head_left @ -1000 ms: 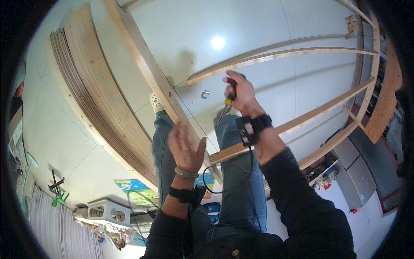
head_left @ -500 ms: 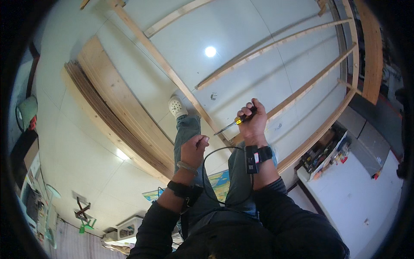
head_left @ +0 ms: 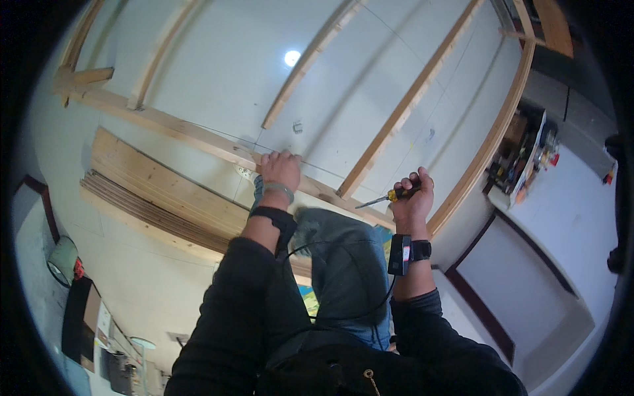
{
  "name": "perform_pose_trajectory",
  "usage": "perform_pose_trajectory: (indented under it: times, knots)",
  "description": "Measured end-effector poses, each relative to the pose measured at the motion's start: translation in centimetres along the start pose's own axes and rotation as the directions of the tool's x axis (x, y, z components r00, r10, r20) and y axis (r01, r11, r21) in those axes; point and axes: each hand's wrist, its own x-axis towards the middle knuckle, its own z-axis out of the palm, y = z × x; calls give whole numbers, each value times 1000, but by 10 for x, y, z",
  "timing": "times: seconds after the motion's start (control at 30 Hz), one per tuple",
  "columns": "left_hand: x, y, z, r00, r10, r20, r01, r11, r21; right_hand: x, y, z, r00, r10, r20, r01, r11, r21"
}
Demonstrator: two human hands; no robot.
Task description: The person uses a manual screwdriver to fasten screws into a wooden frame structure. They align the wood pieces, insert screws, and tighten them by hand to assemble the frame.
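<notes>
A: Head view, and the left hand (head_left: 281,169) is pressing down on the long wooden batten (head_left: 198,140), fingers curled over its top edge, gripping it rather than resting flat.

B: That is new: a second ago that hand was hanging open in the air, clear of any wood. So it is now bracing the frame.

A: The right hand (head_left: 413,198) is clenching around a screwdriver (head_left: 386,197) with a yellow and black handle; the metal shaft is pointing left, toward the junction where a shorter cross batten (head_left: 403,112) is meeting the long one.

B: And the tip is hovering just short of that joint, not touching it as far as I can tell (the blade is thin and the picture is bending there). Earlier the tool was held higher up; it is coming down toward the joint.

A: A black strap with a small device is sitting on the right wrist, a cable looping down from it. Below the hands, the person's jeans-clad leg is showing.

B: Off to the left a stack of planks (head_left: 158,191) is lying on the pale floor, and a cluttered shelf (head_left: 525,155) is standing at the right
</notes>
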Motion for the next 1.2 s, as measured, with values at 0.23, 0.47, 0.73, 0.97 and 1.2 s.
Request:
perform_pose_trajectory:
  times: [0.23,0.47,0.73,0.97,1.2]
  knots:
    - [26,-2,37,978,-53,203,10,978,210,1,22,-119,982,69,-177,-52,993,104]
    - [-4,-24,22,965,199,-171,-147,950,275,-26,26,-207,956,137,-260,-42,939,342]
    - [-82,-91,-11,887,43,-460,-15,998,64,-43,39,-242,964,238,121,-259,724,640]
    - [-127,-178,-22,905,-21,-424,27,1000,7,-69,92,-209,885,378,271,-464,682,564]
    - [-107,-256,-72,947,-108,-303,53,982,-183,-109,147,-103,853,439,283,-509,581,635]
